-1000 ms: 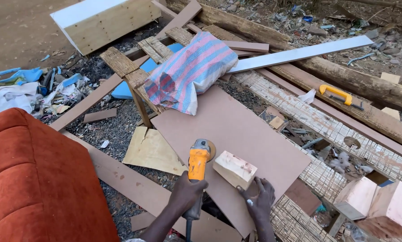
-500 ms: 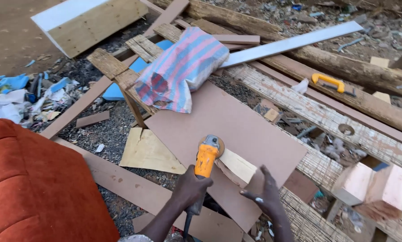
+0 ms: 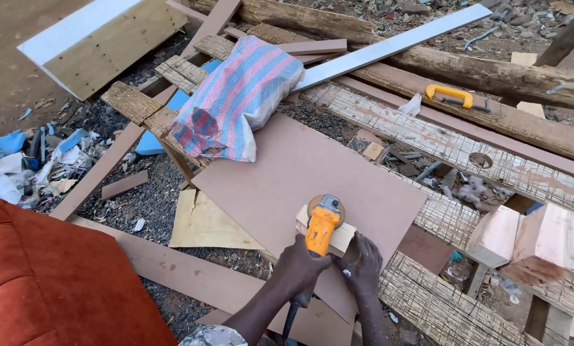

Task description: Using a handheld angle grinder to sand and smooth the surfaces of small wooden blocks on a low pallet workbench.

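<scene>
My left hand (image 3: 298, 267) grips the rear of a yellow angle grinder (image 3: 321, 225). Its round disc rests on top of a small pale wood block (image 3: 343, 238). My right hand (image 3: 363, 261) presses on the near right side of that block and holds it down. The block lies on a flat brown board (image 3: 299, 166) that rests on rough planks. The grinder hides much of the block.
A striped sack (image 3: 235, 96) lies at the board's far end. An orange cushioned seat (image 3: 50, 275) fills the lower left. Two wood blocks (image 3: 524, 240) sit at right, and a yellow-handled saw (image 3: 453, 96) lies on a log behind. Planks, gravel and scraps lie all around.
The grinder has moved from beside the block onto its top. My right hand shifted the block closer under the disc. The camera has tilted slightly.
</scene>
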